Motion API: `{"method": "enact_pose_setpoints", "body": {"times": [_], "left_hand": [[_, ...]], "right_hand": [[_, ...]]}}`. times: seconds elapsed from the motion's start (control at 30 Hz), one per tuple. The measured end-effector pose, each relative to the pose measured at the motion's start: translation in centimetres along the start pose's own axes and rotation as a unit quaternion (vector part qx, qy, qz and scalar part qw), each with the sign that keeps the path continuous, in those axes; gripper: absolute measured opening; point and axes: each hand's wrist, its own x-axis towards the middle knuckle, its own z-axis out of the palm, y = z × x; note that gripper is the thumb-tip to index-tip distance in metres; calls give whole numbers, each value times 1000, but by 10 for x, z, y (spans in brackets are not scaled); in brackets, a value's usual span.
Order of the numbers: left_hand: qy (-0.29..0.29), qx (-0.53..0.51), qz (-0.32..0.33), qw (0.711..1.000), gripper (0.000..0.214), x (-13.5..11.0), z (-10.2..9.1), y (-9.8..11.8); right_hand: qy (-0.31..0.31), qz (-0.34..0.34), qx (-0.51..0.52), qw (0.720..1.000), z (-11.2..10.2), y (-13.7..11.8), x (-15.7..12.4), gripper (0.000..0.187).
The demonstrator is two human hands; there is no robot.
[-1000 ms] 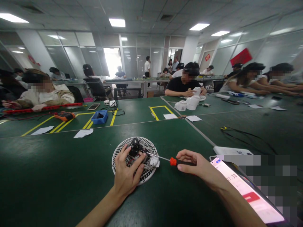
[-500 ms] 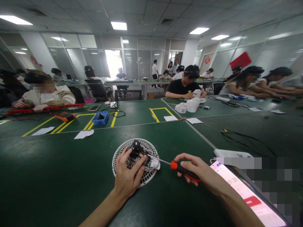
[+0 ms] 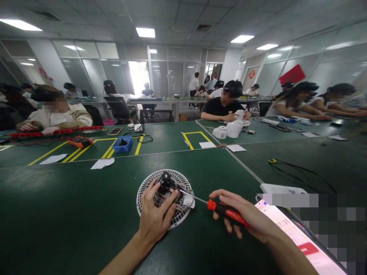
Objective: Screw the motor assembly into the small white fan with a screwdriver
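Note:
A round white fan grille (image 3: 142, 182) lies on the green table in front of me. On it rests a black fan motor assembly (image 3: 165, 179) with small wires and white plastic parts around it. My left hand (image 3: 155, 212) holds the assembly, fingers on its left side and thumb on the near right. In my right hand (image 3: 233, 210) is a red and black screwdriver (image 3: 228, 212), its handle lying along the palm with some fingers loosened. The screwdriver's shaft points left into the assembly; its tip is hidden among the parts.
A lit phone (image 3: 289, 229) stands close by my right forearm, with a white device (image 3: 282, 188) behind it. Farther off are a black cable (image 3: 301, 168), a blue bin (image 3: 122, 143), paper slips (image 3: 102, 163) and an orange meter (image 3: 80, 142). A co-worker (image 3: 220, 105) across the table handles white fan parts (image 3: 234, 128).
The screwdriver handle has turned in my right hand, and the fingers beneath it have opened more. My left hand and the motor assembly stay in place.

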Motion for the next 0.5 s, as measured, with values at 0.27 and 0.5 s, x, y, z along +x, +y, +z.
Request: {"method": "enact_pose_setpoints", "body": {"times": [0.27, 0.5], "left_hand": [[-1, -2, -6, 1000, 42, -1, 1, 0], [-2, -2, -1, 1000, 40, -1, 0, 1]], "right_hand": [[-9, -32, -29, 999, -4, -4, 0, 53], [21, -122, -85, 989, -14, 1, 3, 50]]}}
